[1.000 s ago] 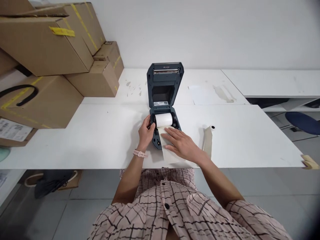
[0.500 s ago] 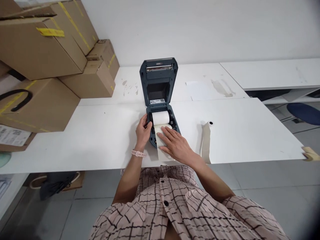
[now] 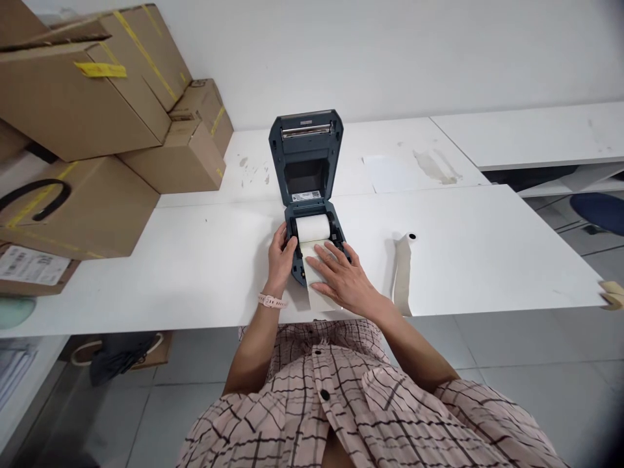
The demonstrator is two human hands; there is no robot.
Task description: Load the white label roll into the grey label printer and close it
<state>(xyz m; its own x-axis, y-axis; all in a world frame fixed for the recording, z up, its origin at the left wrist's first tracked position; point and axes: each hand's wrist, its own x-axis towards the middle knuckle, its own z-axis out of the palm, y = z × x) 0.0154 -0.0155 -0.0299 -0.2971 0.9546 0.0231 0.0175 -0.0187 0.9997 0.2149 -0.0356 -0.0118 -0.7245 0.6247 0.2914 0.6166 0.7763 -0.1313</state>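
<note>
A dark grey label printer [image 3: 305, 177] stands on the white table with its lid tipped up and back. Inside its base sits a white label roll [image 3: 312, 228], and a pale paper strip [image 3: 319, 300] runs from it over the printer's front toward the table edge. My left hand [image 3: 281, 259] grips the printer's left side, thumb over the rim and fingers along the outer wall. Flat on the strip lies my right hand [image 3: 342, 276], its fingers spread and its outer fingers reaching the printer's right side. My palm hides part of the strip.
A small roll with a loose pale tail [image 3: 403, 273] lies on the table [image 3: 468, 260] to the right. Stacked cardboard boxes [image 3: 88, 97] fill the left side. A white sheet [image 3: 387, 174] lies behind, and a beige roll [image 3: 611, 294] sits at the right edge.
My right hand's fingers have spread wider on the strip, some reaching the printer's right side. My left hand keeps its place on the printer. The view has shifted slightly.
</note>
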